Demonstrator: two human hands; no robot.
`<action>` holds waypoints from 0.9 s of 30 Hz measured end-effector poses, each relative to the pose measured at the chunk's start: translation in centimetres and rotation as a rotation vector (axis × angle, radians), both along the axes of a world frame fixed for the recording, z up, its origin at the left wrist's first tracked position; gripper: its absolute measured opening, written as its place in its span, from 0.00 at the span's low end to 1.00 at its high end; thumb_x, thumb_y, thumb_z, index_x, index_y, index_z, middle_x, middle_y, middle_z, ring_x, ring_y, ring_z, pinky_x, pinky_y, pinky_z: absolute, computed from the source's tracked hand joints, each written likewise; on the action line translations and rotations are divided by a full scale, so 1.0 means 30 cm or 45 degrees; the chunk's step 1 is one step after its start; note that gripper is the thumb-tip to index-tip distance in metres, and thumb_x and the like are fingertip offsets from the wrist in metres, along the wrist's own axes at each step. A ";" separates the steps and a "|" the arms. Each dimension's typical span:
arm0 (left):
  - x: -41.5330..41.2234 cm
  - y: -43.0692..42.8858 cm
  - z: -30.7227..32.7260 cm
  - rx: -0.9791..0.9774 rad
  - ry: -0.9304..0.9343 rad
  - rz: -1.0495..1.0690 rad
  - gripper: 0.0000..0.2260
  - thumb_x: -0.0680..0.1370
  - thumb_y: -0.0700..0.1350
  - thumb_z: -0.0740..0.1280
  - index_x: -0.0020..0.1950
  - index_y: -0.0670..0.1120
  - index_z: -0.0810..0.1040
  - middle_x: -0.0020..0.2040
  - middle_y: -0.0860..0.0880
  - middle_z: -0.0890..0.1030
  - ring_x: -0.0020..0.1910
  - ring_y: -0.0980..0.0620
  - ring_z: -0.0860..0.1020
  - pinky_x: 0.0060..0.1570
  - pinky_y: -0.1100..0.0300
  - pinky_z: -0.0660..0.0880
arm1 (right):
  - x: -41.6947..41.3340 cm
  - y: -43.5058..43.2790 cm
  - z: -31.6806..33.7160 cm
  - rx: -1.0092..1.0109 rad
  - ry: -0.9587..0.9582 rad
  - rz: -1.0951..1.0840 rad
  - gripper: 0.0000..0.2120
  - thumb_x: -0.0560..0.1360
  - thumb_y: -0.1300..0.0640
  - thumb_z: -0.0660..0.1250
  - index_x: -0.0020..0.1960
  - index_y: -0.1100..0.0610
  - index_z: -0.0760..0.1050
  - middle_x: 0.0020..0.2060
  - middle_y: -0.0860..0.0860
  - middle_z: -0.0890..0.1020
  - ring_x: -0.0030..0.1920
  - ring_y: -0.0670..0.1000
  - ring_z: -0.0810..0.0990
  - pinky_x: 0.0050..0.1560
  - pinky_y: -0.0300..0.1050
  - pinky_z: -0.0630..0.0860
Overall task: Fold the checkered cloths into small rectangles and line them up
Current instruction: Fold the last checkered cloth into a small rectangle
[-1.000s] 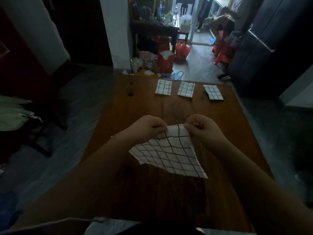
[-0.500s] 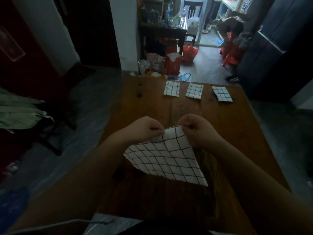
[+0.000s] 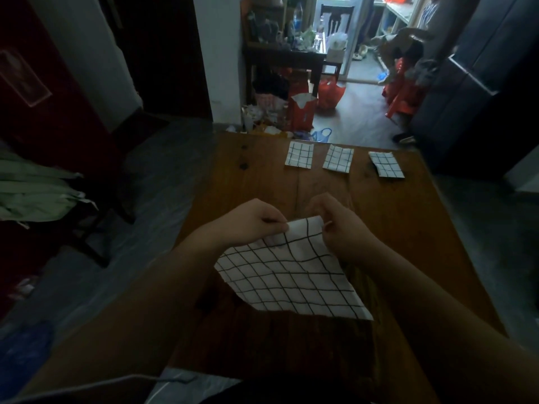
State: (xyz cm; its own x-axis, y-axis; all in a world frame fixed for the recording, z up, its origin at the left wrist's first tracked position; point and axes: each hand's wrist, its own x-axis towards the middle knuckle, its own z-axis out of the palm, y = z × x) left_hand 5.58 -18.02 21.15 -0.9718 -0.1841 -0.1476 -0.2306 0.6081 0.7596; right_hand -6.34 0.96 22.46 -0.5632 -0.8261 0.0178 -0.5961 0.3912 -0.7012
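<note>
1. L hand point(image 3: 250, 225) and R hand point(image 3: 341, 225) each pinch the far edge of the checkered cloth point(image 3: 291, 275), fingertips close together. The cloth drapes toward the near side, over the middle of the table point(image 3: 393, 217).
2. Risk: w/ both pinches so close, the near corners hang free, so the fold may come out skewed.
3. Thin fabric, light grip: an edge could slip and the cloth would drop in a heap.
4. Row of folded cloths point(image 3: 337, 158) at the far edge, rightmost folded cloth point(image 3: 386, 164) already angled. A sloppy set-down could nudge them and break the line.

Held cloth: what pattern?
White cloth with thin black grid lines, clearest in the head view.
</note>
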 end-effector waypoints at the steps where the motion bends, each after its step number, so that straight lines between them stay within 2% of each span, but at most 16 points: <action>1: -0.001 0.002 0.002 -0.002 -0.006 -0.009 0.07 0.82 0.48 0.68 0.53 0.51 0.86 0.47 0.55 0.86 0.46 0.61 0.83 0.51 0.61 0.79 | 0.000 0.000 0.004 0.025 0.016 0.054 0.16 0.78 0.67 0.62 0.47 0.44 0.71 0.42 0.46 0.78 0.40 0.41 0.78 0.37 0.35 0.73; 4: -0.006 0.005 0.008 -0.043 -0.018 -0.054 0.07 0.82 0.47 0.69 0.53 0.50 0.86 0.47 0.54 0.86 0.45 0.60 0.83 0.50 0.62 0.79 | -0.005 0.009 0.009 -0.047 0.022 0.024 0.16 0.77 0.66 0.65 0.42 0.45 0.74 0.42 0.44 0.79 0.42 0.35 0.78 0.41 0.33 0.71; 8: 0.001 0.005 0.025 -0.010 -0.010 -0.046 0.08 0.82 0.47 0.68 0.54 0.48 0.86 0.49 0.53 0.86 0.48 0.59 0.83 0.51 0.66 0.77 | -0.015 0.025 0.010 -0.222 -0.098 -0.128 0.10 0.77 0.64 0.67 0.42 0.51 0.76 0.40 0.48 0.81 0.40 0.41 0.79 0.40 0.34 0.73; 11: 0.005 0.006 0.033 0.038 0.010 -0.015 0.08 0.83 0.47 0.67 0.54 0.48 0.86 0.49 0.52 0.86 0.48 0.56 0.83 0.54 0.63 0.78 | -0.022 0.036 0.000 -0.353 -0.169 -0.242 0.08 0.79 0.63 0.65 0.43 0.53 0.75 0.39 0.50 0.80 0.37 0.41 0.78 0.38 0.35 0.76; 14: 0.004 0.008 0.032 0.036 0.015 -0.007 0.09 0.83 0.48 0.66 0.54 0.48 0.86 0.49 0.50 0.86 0.48 0.52 0.83 0.55 0.57 0.79 | -0.023 0.048 0.007 -0.494 -0.379 -0.375 0.08 0.81 0.62 0.62 0.45 0.53 0.74 0.39 0.50 0.79 0.37 0.46 0.78 0.39 0.40 0.76; 16: 0.000 0.011 0.031 0.009 0.015 -0.003 0.09 0.83 0.50 0.66 0.54 0.49 0.86 0.48 0.48 0.86 0.48 0.49 0.83 0.53 0.54 0.79 | -0.018 0.053 0.015 -0.376 -0.415 -0.313 0.04 0.83 0.56 0.62 0.52 0.52 0.75 0.45 0.49 0.79 0.43 0.47 0.79 0.42 0.42 0.76; 18: -0.008 0.014 0.032 -0.002 0.014 0.005 0.08 0.83 0.50 0.66 0.53 0.51 0.85 0.47 0.50 0.85 0.48 0.49 0.83 0.51 0.55 0.79 | -0.017 0.049 0.010 -0.178 -0.461 -0.206 0.11 0.82 0.48 0.62 0.63 0.49 0.72 0.52 0.45 0.79 0.50 0.46 0.80 0.48 0.45 0.78; 19: -0.011 0.014 0.031 -0.003 0.014 0.016 0.08 0.83 0.50 0.67 0.52 0.52 0.85 0.47 0.51 0.85 0.46 0.52 0.83 0.48 0.56 0.79 | -0.015 0.044 0.008 -0.105 -0.452 -0.180 0.14 0.81 0.46 0.64 0.65 0.47 0.71 0.53 0.44 0.79 0.51 0.46 0.81 0.51 0.47 0.79; 21: -0.016 0.016 0.032 0.011 0.027 0.038 0.07 0.83 0.50 0.67 0.50 0.54 0.85 0.45 0.54 0.84 0.42 0.59 0.82 0.43 0.61 0.77 | -0.017 0.032 0.001 -0.071 -0.384 -0.174 0.11 0.79 0.48 0.68 0.61 0.48 0.75 0.50 0.46 0.83 0.48 0.44 0.83 0.51 0.47 0.81; 23: -0.017 0.014 0.034 0.047 0.062 0.053 0.06 0.82 0.49 0.68 0.51 0.52 0.85 0.45 0.52 0.85 0.44 0.58 0.82 0.45 0.61 0.78 | -0.024 0.028 0.013 -0.114 -0.270 -0.189 0.02 0.80 0.52 0.68 0.49 0.49 0.79 0.42 0.47 0.84 0.39 0.40 0.82 0.45 0.43 0.80; 25: -0.009 0.006 0.037 0.061 0.077 0.052 0.06 0.82 0.49 0.69 0.53 0.49 0.85 0.47 0.53 0.86 0.47 0.58 0.82 0.48 0.64 0.77 | -0.038 0.034 0.030 -0.165 -0.178 -0.186 0.07 0.81 0.53 0.67 0.43 0.49 0.79 0.36 0.49 0.82 0.33 0.41 0.78 0.39 0.42 0.76; 27: -0.001 -0.006 0.035 0.023 0.067 0.052 0.06 0.81 0.48 0.70 0.53 0.48 0.85 0.46 0.54 0.85 0.45 0.62 0.82 0.47 0.68 0.74 | -0.051 0.040 0.053 -0.222 -0.144 -0.176 0.08 0.81 0.52 0.67 0.43 0.50 0.79 0.35 0.52 0.81 0.32 0.44 0.76 0.38 0.45 0.76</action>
State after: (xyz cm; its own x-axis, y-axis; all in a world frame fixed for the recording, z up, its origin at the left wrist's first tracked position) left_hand 5.55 -18.19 22.19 -0.9701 -0.2212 -0.0999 -0.2141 0.5854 0.7820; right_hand -7.86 2.16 24.05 -0.6773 -0.7310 0.0835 -0.4589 0.3310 -0.8245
